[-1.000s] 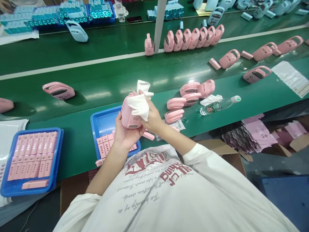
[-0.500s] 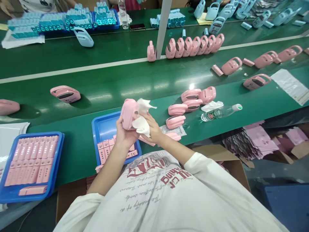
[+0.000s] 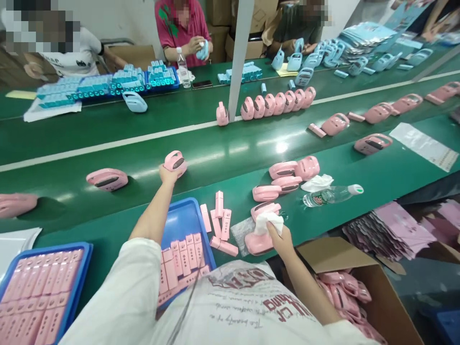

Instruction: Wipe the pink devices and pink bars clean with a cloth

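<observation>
Pink device (image 3: 175, 163) sits in our left hand (image 3: 166, 173), fingers wrapped round it, arm stretched out over the green belt (image 3: 215, 143). Our right hand (image 3: 282, 237) pinches a white cloth (image 3: 269, 221) against another pink unit (image 3: 258, 243) by the table edge.

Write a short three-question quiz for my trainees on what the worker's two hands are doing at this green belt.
1. True or false: the left hand holds a pink device out over the green belt.
2. What does the right hand hold? A) a water bottle B) a white cloth C) a blue tray
3. Fill in: the right hand rests on a pink device at the near ____ of the table, beside the cardboard box.

Key
1. True.
2. B: the white cloth is bunched under its fingers; the water bottle lies apart, further right.
3. Edge.
</observation>
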Demonstrator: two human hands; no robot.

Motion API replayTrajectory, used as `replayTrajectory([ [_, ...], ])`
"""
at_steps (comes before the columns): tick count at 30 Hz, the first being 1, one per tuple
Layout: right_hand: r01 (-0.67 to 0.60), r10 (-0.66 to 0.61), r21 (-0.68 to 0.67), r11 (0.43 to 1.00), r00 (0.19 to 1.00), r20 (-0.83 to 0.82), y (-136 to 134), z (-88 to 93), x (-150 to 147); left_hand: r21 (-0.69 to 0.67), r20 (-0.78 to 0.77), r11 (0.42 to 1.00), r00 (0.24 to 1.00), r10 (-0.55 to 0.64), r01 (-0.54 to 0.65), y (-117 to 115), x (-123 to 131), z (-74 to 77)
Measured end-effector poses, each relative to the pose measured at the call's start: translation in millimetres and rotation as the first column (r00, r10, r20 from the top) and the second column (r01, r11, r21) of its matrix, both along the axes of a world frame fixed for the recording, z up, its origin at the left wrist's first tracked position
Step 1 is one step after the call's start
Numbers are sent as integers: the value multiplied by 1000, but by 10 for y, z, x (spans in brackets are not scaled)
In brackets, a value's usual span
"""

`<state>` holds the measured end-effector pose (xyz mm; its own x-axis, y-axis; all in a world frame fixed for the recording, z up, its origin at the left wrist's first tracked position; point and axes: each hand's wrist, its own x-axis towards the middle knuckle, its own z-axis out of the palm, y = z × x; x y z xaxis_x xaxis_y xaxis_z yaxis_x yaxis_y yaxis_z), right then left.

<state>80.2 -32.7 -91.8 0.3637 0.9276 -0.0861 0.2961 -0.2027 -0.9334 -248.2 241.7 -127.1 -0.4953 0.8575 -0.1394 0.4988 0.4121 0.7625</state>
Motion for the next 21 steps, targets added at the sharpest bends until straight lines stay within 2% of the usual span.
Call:
replayTrajectory([
  [2, 33, -32, -31, 999, 999, 34, -56, -23, 73, 35, -55, 996, 995, 78, -77, 164, -41, -31],
  [5, 45, -42, -45, 998, 997, 67, -110, -36, 136, 39, -79, 987, 984, 157, -155, 245, -73, -87],
  [8, 71, -67, -54, 996, 995, 70, -126, -25, 151, -42, -90, 980, 977, 191, -196, 212, -106, -116],
  [11, 88, -82, -87, 992, 994, 77, -113, -13, 138, -129, -108, 978, 982, 153, -166, 99, -101, -75],
  [13, 82, -74, -106, 991, 995, 74, -92, -17, 120, -142, -114, 987, 992, 58, -74, -69, -9, -33],
  [16, 62, -56, -125, 990, 997, 47, -41, -42, 83, -146, -66, 968, 975, -213, 202, -507, 332, -27],
  [18, 40, -38, -138, 990, 999, 22, -1, -62, 56, -193, 34, 878, 897, -441, 439, -849, 648, -82],
  [19, 18, -17, -143, 990, 1000, 9, 16, -71, 44, -231, 70, 827, 857, -510, 512, -994, 803, -122],
  [21, -39, 38, -137, 990, 999, -11, 37, -87, 28, -289, 107, 761, 810, -577, 581, -1166, 1055, -206],
])
